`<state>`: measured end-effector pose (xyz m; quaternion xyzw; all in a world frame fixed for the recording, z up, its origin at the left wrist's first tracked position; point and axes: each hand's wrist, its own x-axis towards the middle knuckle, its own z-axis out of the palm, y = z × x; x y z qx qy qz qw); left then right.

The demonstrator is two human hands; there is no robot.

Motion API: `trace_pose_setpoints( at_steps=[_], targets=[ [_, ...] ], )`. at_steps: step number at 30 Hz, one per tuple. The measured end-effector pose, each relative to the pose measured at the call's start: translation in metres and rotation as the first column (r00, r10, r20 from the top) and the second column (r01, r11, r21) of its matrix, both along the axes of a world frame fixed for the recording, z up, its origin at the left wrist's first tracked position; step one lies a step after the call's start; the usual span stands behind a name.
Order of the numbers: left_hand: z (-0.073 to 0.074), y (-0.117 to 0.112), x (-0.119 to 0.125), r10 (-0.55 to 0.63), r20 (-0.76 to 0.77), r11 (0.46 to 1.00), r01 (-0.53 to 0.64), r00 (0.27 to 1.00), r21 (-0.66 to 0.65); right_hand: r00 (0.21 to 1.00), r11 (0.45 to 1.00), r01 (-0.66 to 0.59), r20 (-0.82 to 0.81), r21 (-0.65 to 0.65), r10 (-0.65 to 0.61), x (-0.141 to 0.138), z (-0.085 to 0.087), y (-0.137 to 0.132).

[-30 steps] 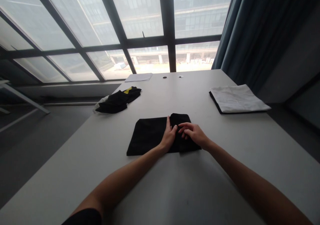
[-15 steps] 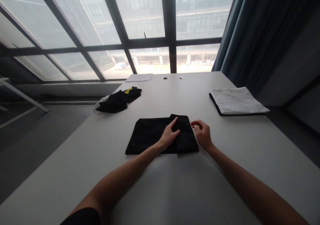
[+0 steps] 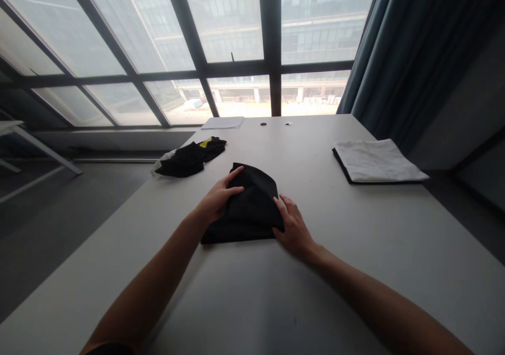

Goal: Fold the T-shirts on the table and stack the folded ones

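A folded black garment (image 3: 252,202) lies on the table in front of me, its upper layer bulging up in the middle. My left hand (image 3: 216,197) grips the left end of that layer, with thumb and forefinger on top and the other fingers mostly hidden. At the right side, my right hand (image 3: 294,226) is curved around the folded edge, fingertips on the cloth and thumb near the front corner. Whether its fingers reach under the fold cannot be seen.
On the white table (image 3: 252,292), a crumpled black garment with a yellow patch (image 3: 193,156) lies at the left edge. A white folded cloth (image 3: 379,160) rests over something black at the right. White papers (image 3: 223,123) sit at the far end, before the windows.
The right part of the black garment has folded over leftward, making it narrower. My left hand has moved left with the upper layer, and my right hand has followed left onto the folded edge.
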<state>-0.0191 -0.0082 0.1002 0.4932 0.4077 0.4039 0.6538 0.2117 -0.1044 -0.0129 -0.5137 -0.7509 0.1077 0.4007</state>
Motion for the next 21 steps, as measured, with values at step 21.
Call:
trace_pose_setpoints(
  at_steps=[21],
  targets=[
    [-0.077,-0.009,-0.031,0.092,0.065,0.989,-0.084,0.994,-0.118,0.946,0.991,0.082,0.321,-0.103,-0.045,0.032,-0.010,0.007]
  ],
)
